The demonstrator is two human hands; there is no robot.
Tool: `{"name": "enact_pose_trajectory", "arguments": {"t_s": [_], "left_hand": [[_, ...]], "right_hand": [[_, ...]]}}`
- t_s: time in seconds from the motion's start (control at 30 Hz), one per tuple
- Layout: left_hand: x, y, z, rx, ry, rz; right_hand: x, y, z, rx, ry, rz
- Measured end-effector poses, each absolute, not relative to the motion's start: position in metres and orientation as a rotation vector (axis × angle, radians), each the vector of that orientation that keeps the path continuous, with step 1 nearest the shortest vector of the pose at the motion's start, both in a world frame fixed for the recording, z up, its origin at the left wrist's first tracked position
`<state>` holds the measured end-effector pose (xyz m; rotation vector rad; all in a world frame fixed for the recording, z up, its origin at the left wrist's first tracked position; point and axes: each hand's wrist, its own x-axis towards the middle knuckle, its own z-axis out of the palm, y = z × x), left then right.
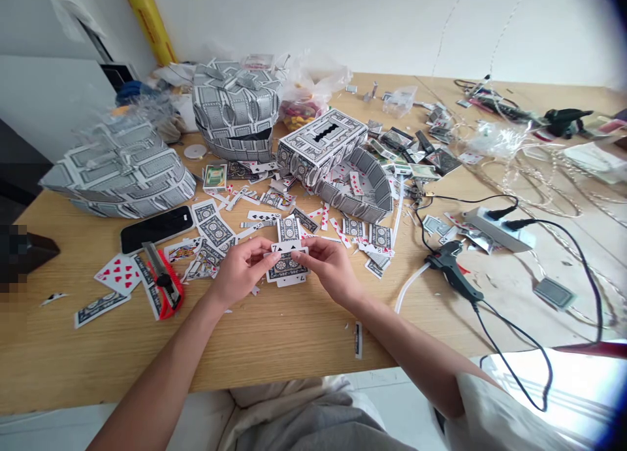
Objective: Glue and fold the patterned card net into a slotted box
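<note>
A small assembly of folded playing cards, showing patterned backs and a strip marked 7, is held above the front middle of the table. My left hand pinches its left side between thumb and fingers. On its right side my right hand grips it the same way. Cut and whole cards lie scattered behind and to the left. Behind the hands stand a patterned card box with a jagged dark slot and a curved card tray holding loose pieces.
Two large woven card pieces stand at the back left. A black phone and a red utility knife lie left. At right are a glue gun, a power strip and loose cables.
</note>
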<state>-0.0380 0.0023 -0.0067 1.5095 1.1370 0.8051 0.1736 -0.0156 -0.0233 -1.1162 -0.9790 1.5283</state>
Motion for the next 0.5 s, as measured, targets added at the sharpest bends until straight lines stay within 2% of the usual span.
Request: {"name": "enact_pose_trajectory", "arguments": {"t_s": [0.5], "left_hand": [[-0.0392, 0.002, -0.0108, 1.5, 1.119, 0.813]], "right_hand": [[0.1748, -0.0162, -0.0212, -1.103, -1.008, 1.557]]}}
